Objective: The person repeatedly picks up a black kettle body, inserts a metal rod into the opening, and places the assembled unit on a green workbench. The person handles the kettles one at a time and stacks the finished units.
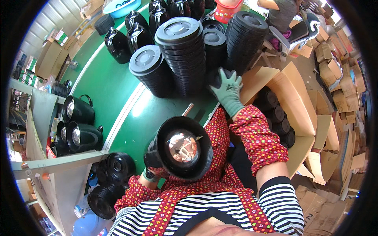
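Observation:
In front of my body, a black vacuum jug body (153,155) is tilted so that its wide round opening faces up, showing a shiny silvery liner (182,147) with a small pointed tip. My left hand (152,174), gloved in grey-green, supports it from below and the left; most of its fingers are hidden. My right hand (229,89), gloved too, reaches to the table's right edge. Its thumb and fingers close around a small dark part (215,79) beside tall stacks of black ridged round bases (183,51). That part's shape is mostly hidden.
Glossy black jugs (118,45) stand at the far side of the green table (114,90). More jugs with silvery liners (80,133) are at left. An open carton (293,94) of black parts stands right. Behind are a red bucket (226,11), a chair and another person (281,13).

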Demonstrator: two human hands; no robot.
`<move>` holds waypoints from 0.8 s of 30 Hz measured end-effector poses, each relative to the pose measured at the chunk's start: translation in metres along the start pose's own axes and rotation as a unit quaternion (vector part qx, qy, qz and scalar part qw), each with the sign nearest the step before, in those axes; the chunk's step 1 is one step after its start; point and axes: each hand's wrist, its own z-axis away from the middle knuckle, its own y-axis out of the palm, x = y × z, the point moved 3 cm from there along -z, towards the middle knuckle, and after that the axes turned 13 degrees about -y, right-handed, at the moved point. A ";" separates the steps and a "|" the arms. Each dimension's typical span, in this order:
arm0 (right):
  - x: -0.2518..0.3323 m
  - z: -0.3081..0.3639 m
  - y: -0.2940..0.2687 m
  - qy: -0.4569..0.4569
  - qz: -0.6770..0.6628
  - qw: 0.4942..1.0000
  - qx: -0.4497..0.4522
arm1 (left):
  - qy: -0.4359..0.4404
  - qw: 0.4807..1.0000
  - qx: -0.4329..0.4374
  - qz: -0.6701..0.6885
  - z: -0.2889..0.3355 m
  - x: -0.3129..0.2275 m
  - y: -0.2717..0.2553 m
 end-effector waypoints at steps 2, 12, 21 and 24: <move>-0.006 0.019 -0.025 0.007 -0.047 0.998 -0.032 | -0.020 0.999 0.024 0.026 -0.013 0.008 -0.002; 0.036 0.203 -0.197 -0.226 -0.377 0.897 -0.039 | -0.242 0.912 0.267 0.196 -0.051 0.105 0.011; 0.011 0.266 -0.207 -0.216 -0.445 0.866 -0.077 | -0.160 0.822 0.485 0.252 -0.031 0.022 0.133; 0.007 0.271 -0.219 -0.285 -0.397 0.868 -0.088 | -0.208 0.820 0.471 0.251 -0.037 0.046 0.115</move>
